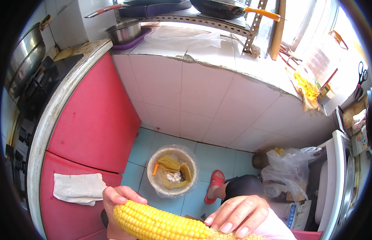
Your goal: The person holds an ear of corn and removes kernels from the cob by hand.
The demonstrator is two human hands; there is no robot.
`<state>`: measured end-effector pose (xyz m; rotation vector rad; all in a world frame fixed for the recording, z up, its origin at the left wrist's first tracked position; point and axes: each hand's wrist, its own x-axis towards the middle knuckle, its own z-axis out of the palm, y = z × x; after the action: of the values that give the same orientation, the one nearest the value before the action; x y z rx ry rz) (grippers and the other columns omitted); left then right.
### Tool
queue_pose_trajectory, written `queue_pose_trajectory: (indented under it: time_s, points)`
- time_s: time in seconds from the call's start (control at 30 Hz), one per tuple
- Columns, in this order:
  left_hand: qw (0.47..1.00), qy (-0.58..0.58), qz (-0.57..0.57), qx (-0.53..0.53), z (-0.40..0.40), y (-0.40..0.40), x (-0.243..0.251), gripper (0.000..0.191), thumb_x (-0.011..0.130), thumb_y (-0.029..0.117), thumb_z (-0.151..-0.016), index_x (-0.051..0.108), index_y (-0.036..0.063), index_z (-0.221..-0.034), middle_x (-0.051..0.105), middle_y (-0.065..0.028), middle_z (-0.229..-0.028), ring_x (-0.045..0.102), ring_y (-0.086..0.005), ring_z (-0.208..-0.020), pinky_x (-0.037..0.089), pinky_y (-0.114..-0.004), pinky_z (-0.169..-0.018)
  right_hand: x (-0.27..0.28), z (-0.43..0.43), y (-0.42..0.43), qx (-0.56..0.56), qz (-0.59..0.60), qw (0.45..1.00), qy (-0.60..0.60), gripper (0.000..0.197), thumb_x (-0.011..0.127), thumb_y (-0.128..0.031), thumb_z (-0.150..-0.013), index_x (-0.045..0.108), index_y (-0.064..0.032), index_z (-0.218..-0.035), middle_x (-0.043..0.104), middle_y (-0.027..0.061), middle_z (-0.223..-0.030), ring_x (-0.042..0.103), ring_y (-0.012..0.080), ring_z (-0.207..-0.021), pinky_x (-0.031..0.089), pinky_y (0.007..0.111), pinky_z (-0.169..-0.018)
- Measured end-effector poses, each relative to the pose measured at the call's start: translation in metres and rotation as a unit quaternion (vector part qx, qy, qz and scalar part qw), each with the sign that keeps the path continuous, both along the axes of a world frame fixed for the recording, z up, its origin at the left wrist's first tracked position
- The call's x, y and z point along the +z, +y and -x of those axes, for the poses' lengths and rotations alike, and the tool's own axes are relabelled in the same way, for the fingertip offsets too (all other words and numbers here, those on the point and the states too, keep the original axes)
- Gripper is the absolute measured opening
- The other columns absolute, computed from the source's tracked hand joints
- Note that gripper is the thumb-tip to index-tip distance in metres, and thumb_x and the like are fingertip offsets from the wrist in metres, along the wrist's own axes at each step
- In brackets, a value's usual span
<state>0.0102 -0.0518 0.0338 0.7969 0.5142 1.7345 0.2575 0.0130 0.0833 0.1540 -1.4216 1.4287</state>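
A yellow corn cob [162, 220] lies across the bottom of the view, its rows of kernels facing up. My left hand [118, 207] grips its left end, fingers curled over the top and the palm behind. At the right end, where the kernels give way to a pale, bare stretch of cob, my right hand [238, 214] rests with its fingertips on the surface. The right thumb is hidden. Beyond the corn, a lined waste bin [151, 163] on the floor contains husks and white scraps.
A grey cloth [79, 187] hangs on the red cabinet door [93, 120] at left, below a gas stove [22, 156]. Plastic bags [288, 168] and bottles crowd the right. Pans stand on a metal rack [204, 22] above the tiled ledge [198, 51]. My sandalled foot [216, 186] is on the blue floor.
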Motion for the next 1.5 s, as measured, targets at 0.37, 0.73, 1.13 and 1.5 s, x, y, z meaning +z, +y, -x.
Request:
queue_pose_trajectory:
  time_s: [0.37,0.73,1.13,1.5]
  points:
    - [0.991,-0.034,0.108,-0.068,0.014,0.043,-0.041,0.066,0.075,0.018,-0.072,0.037,0.0055,-0.124,0.051,-0.0108,-0.116,0.050,-0.0274,-0.112,0.050,-0.041,-0.086,-0.058,0.023,0.042,-0.102,0.288,0.950,-0.058,0.040,0.060,-0.012,-0.085,0.044,0.0013,-0.119,0.051,0.0100,-0.116,0.053,0.0188,-0.104,0.045,0.033,-0.090]
    - [0.987,0.156,0.032,0.029,0.028,0.065,-0.077,0.073,0.082,0.013,-0.063,0.040,0.0073,-0.123,0.050,-0.0156,-0.123,0.051,-0.0245,-0.112,0.046,-0.037,-0.093,-0.085,0.031,0.069,-0.016,0.399,0.914,-0.067,0.047,0.061,-0.013,-0.086,0.040,-0.0011,-0.126,0.053,0.0134,-0.116,0.057,0.0226,-0.102,0.050,0.034,-0.085]
    - [0.973,0.225,0.016,0.043,0.029,0.065,-0.061,0.081,0.081,0.009,-0.061,0.037,0.0063,-0.129,0.048,-0.0165,-0.125,0.054,-0.0212,-0.107,0.051,-0.030,-0.084,-0.086,0.024,0.068,0.017,0.324,0.945,-0.042,0.035,0.063,-0.007,-0.083,0.048,-0.0042,-0.114,0.053,0.0104,-0.117,0.052,0.0221,-0.110,0.046,0.037,-0.092]
    - [0.992,0.066,0.092,-0.062,0.033,0.066,-0.069,0.072,0.079,0.003,-0.063,0.042,0.0013,-0.125,0.054,-0.0075,-0.116,0.052,-0.0197,-0.110,0.045,-0.034,-0.094,-0.092,0.024,0.071,-0.016,0.270,0.962,-0.045,0.035,0.063,-0.006,-0.083,0.048,-0.0064,-0.114,0.052,0.0100,-0.119,0.050,0.0203,-0.112,0.040,0.034,-0.097]
